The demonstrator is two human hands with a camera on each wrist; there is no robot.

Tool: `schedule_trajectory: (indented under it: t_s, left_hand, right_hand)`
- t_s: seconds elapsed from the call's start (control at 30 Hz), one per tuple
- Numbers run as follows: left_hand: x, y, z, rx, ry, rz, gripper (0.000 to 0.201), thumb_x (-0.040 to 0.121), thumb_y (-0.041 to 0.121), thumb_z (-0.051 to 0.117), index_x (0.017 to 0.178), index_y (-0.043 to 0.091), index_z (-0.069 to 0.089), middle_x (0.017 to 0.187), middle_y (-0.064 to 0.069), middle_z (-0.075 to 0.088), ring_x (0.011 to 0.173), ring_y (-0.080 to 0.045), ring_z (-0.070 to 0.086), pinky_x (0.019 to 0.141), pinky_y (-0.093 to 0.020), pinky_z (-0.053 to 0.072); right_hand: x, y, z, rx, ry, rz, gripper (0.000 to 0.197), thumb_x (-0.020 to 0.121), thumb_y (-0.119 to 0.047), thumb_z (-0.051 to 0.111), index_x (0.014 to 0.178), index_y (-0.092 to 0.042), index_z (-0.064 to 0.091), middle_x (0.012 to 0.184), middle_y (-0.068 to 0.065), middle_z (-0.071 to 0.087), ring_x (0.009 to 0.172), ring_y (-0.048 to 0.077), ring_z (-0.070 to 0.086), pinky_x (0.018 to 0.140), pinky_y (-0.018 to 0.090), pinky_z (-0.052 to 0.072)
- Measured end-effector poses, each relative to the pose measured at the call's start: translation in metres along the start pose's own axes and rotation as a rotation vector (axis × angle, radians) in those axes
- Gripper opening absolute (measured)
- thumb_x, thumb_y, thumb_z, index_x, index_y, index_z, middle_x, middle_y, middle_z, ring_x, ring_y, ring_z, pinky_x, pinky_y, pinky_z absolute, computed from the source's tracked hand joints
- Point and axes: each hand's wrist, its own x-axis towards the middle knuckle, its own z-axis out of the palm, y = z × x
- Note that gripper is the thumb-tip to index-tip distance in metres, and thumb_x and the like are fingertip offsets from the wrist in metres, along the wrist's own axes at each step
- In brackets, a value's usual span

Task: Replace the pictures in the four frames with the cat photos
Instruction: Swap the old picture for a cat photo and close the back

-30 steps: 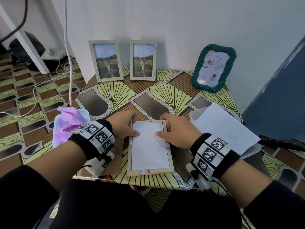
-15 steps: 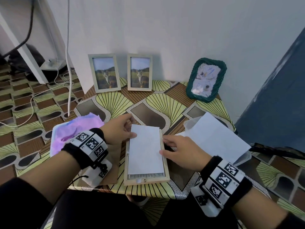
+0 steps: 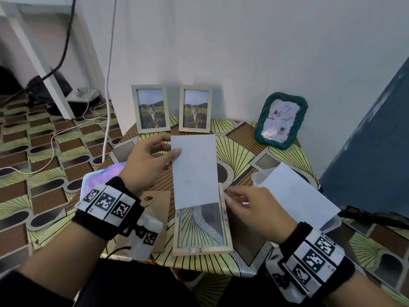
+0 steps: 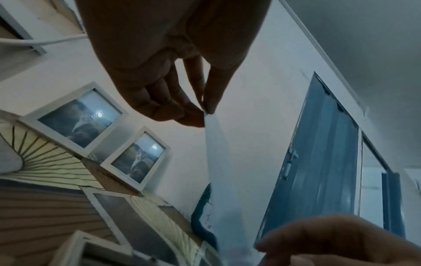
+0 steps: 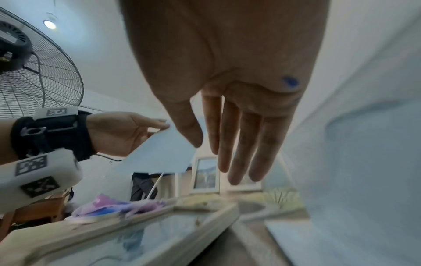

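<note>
A wooden frame [image 3: 202, 249] lies flat near the table's front edge, and the tablecloth shows through its glass. My left hand [image 3: 172, 151] pinches the top left corner of a white-backed photo [image 3: 194, 169] between thumb and fingers [image 4: 205, 112]. The photo tilts up out of the frame, its lower edge still over the frame. My right hand [image 3: 230, 197] hovers at the frame's right rail with straight fingers [image 5: 234, 162], holding nothing. Two wooden frames with cat photos [image 3: 151, 108] [image 3: 195, 108] stand against the wall. A green woven frame [image 3: 280, 120] with another picture stands at the back right.
A brown backing board [image 3: 158, 209] lies left of the open frame. Further left is a tray with a purple picture [image 3: 99, 180]. A clear container with white sheets [image 3: 294, 196] sits on the right. Cables run over the floor at left, and a blue door is at right.
My left hand has lifted the white-backed photo up and away out of the frame, uncovering the glass. The right hand slid from the photo to the frame's right rail.
</note>
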Motion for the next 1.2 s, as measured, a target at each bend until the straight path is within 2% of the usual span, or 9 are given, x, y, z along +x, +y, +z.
schedule_trajectory:
  t_s: [0.07, 0.17, 0.33, 0.53, 0.7, 0.83, 0.93, 1.07, 1.2]
  left_hand:
    - [-0.002, -0.001, 0.000, -0.059, 0.038, -0.021, 0.020, 0.087, 0.012, 0.070, 0.106, 0.017, 0.071, 0.096, -0.006, 0.075, 0.091, -0.025, 0.072, 0.078, -0.038, 0.058]
    - [-0.003, -0.006, 0.009, -0.065, 0.054, -0.048, 0.019, 0.086, 0.013, 0.072, 0.104, 0.017, 0.073, 0.095, -0.004, 0.076, 0.087, -0.019, 0.072, 0.065, -0.027, 0.055]
    - [-0.008, -0.013, 0.039, -0.047, -0.056, -0.107, 0.017, 0.087, 0.007, 0.071, 0.101, 0.017, 0.073, 0.090, -0.001, 0.076, 0.076, -0.017, 0.073, 0.055, -0.022, 0.054]
    - [-0.007, -0.016, 0.083, 0.081, -0.219, -0.195, 0.014, 0.087, 0.006, 0.070, 0.097, 0.016, 0.070, 0.086, -0.002, 0.075, 0.076, -0.020, 0.074, 0.057, -0.027, 0.057]
    - [0.001, -0.018, 0.112, 0.184, -0.298, -0.266, 0.017, 0.088, 0.005, 0.069, 0.102, 0.012, 0.063, 0.094, -0.010, 0.071, 0.078, -0.018, 0.073, 0.063, -0.034, 0.061]
    - [0.009, -0.019, 0.131, 0.258, -0.303, -0.291, 0.028, 0.086, 0.006, 0.070, 0.110, 0.013, 0.057, 0.099, -0.015, 0.067, 0.079, -0.023, 0.073, 0.066, -0.041, 0.062]
    - [0.015, -0.021, 0.146, 0.328, -0.347, -0.348, 0.033, 0.087, 0.008, 0.070, 0.115, 0.012, 0.052, 0.098, -0.014, 0.064, 0.073, -0.023, 0.073, 0.063, -0.037, 0.062]
    - [0.016, -0.023, 0.164, 0.417, -0.422, -0.374, 0.031, 0.088, 0.006, 0.068, 0.111, 0.012, 0.048, 0.091, -0.010, 0.058, 0.063, -0.019, 0.070, 0.054, -0.028, 0.059]
    - [0.013, -0.023, 0.172, 0.560, -0.497, -0.361, 0.030, 0.089, 0.010, 0.067, 0.111, 0.014, 0.047, 0.094, -0.007, 0.057, 0.071, -0.023, 0.072, 0.063, -0.037, 0.062]
  right_hand:
    - [-0.003, -0.001, -0.014, -0.004, 0.161, -0.004, 0.021, 0.091, -0.028, 0.060, 0.108, -0.024, 0.071, 0.092, -0.013, 0.071, 0.083, 0.000, 0.065, 0.076, 0.027, 0.057]
    - [-0.011, 0.006, -0.039, -0.159, 0.251, 0.000, 0.022, 0.088, -0.035, 0.062, 0.109, -0.031, 0.068, 0.084, -0.017, 0.066, 0.075, 0.000, 0.061, 0.071, 0.029, 0.056]
    - [-0.036, 0.032, -0.061, -0.520, -0.017, 0.215, 0.051, 0.089, -0.059, 0.050, 0.134, -0.036, 0.048, 0.106, -0.013, 0.054, 0.100, 0.009, 0.055, 0.082, 0.030, 0.049]
    - [-0.057, 0.054, -0.059, -0.266, -0.111, 0.286, 0.044, 0.090, -0.064, 0.046, 0.124, -0.039, 0.057, 0.088, -0.015, 0.069, 0.082, 0.000, 0.061, 0.079, 0.032, 0.052]
    - [-0.062, 0.062, -0.058, -0.028, 0.045, 0.236, 0.039, 0.098, -0.053, 0.043, 0.087, -0.024, 0.066, 0.079, -0.006, 0.069, 0.068, 0.007, 0.066, 0.074, 0.045, 0.053]
    - [-0.061, 0.068, -0.065, 0.154, 0.155, 0.274, 0.033, 0.098, -0.049, 0.047, 0.090, -0.025, 0.068, 0.082, -0.007, 0.071, 0.063, 0.008, 0.070, 0.072, 0.047, 0.055]
    - [-0.062, 0.070, -0.066, 0.202, 0.168, 0.286, 0.030, 0.096, -0.051, 0.048, 0.092, -0.031, 0.069, 0.084, -0.010, 0.072, 0.062, 0.009, 0.071, 0.074, 0.048, 0.055]
    - [-0.063, 0.071, -0.064, 0.151, 0.154, 0.275, 0.031, 0.095, -0.055, 0.045, 0.092, -0.035, 0.069, 0.085, -0.014, 0.072, 0.064, 0.005, 0.070, 0.076, 0.042, 0.054]
    - [-0.063, 0.072, -0.063, 0.028, 0.137, 0.258, 0.036, 0.096, -0.054, 0.042, 0.090, -0.032, 0.069, 0.083, -0.019, 0.069, 0.074, 0.000, 0.064, 0.072, 0.025, 0.047]
